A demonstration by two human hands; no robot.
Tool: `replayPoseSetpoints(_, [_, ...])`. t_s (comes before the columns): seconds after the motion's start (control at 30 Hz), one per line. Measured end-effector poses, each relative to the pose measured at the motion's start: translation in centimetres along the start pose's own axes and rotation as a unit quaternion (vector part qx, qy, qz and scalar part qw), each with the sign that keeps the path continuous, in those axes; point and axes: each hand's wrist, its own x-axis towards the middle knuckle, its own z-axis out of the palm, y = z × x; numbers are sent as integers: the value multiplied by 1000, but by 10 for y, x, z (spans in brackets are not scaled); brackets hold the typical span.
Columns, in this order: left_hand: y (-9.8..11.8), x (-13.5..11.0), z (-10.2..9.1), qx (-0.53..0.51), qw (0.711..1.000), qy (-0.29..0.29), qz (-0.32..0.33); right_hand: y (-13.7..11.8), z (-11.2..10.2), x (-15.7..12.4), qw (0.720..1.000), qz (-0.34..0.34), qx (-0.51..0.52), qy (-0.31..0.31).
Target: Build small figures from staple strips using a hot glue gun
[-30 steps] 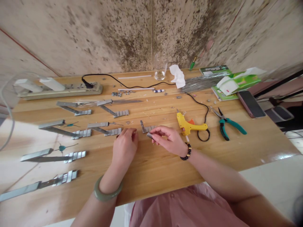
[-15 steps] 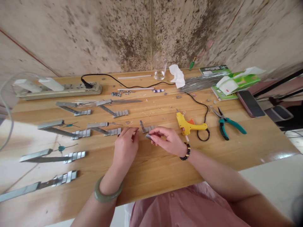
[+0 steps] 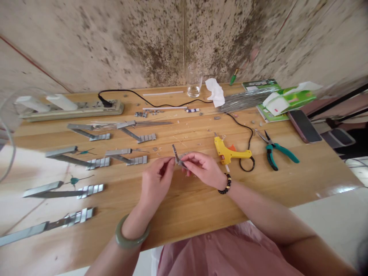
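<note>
My right hand [image 3: 204, 168] is closed, with thumb and fingers pinching a small grey strip [image 3: 181, 163]. A narrow, segmented grey piece [image 3: 175, 150] stands up at an angle just beyond the fingertips. Its lower end meets the pinched strip, and whether the two are joined I cannot tell. My left hand [image 3: 158, 174] is closed in a pinch right beside this piece, its fingertips at the piece's left edge. What lies between those fingertips is hidden.
Several bent grey strips with banded ends [image 3: 97, 163] lie at left. Right of my hands are a yellow glue gun [image 3: 230, 151] and teal-handled pliers [image 3: 276, 147]. Behind stand a power strip [image 3: 94, 109], a glass [image 3: 194, 86], a wire bundle [image 3: 247, 100] and a phone [image 3: 305, 126].
My left hand has moved right, toward my right hand, and turned its fingertips up. The upright grey piece has shifted slightly up and right. My right hand has barely moved.
</note>
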Motion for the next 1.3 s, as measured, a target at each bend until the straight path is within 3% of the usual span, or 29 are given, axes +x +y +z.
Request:
replayPoseSetpoints(0.3, [-2, 2, 2, 32, 999, 14, -16, -1, 0, -1, 1000, 5, -1, -2])
replayPoseSetpoints(0.43, [-9, 5, 6, 61, 998, -17, -25, -3, 0, -1, 1000, -9, 10, 22])
replayPoseSetpoints(0.6, [-20, 9, 11, 133, 989, -51, 42, -6, -1, 1, 995, -32, 59, 80])
replayPoseSetpoints(0.77, [-25, 15, 12, 188, 975, -57, 100, -8, -2, 3, 992, -23, 81, 94])
replayPoseSetpoints(1.3, [-26, 21, 10, 209, 968, -67, 118, -4, -2, 6, 992, -6, 79, 95])
